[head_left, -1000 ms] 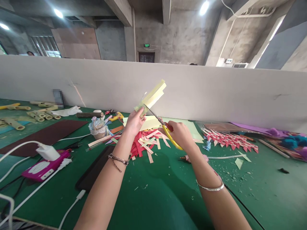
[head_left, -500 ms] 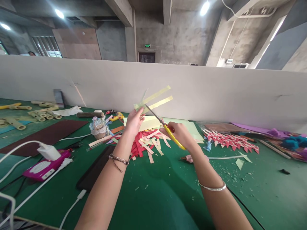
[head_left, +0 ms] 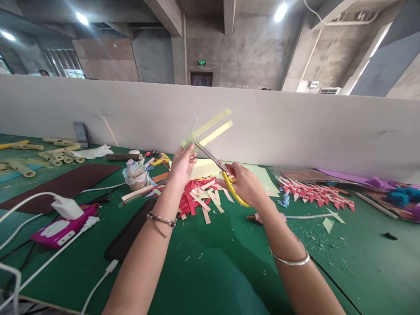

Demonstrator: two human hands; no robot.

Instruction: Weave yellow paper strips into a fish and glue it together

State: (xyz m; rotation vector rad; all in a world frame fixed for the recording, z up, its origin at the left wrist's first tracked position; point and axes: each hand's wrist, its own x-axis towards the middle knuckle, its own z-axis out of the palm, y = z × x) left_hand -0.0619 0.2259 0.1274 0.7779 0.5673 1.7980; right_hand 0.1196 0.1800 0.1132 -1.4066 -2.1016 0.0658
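My left hand [head_left: 183, 164] pinches a light-green paper piece with long yellow-green strips [head_left: 216, 133] that fan out up and to the right. In my right hand [head_left: 247, 186] are scissors [head_left: 232, 190] with yellow handles, their blades pointing up and left. The blade tips reach the paper right beside my left fingertips. Below and between the hands lies a heap of red and pale paper strips [head_left: 193, 197]. Behind the heap rest pale yellow and green paper sheets [head_left: 262, 177].
A hot glue gun [head_left: 259, 217] lies by my right forearm, near a red-and-white woven paper piece [head_left: 318, 192]. To the left are a black phone-like slab [head_left: 131, 236], a magenta power strip [head_left: 65, 227] with cables, a small wrapped pot [head_left: 136, 175] and bamboo tubes [head_left: 61, 157]. A white partition [head_left: 278, 127] stands behind.
The paper strips have swung slightly upward and left. My right hand and the scissors have shifted a little left, and the blades look closer together.
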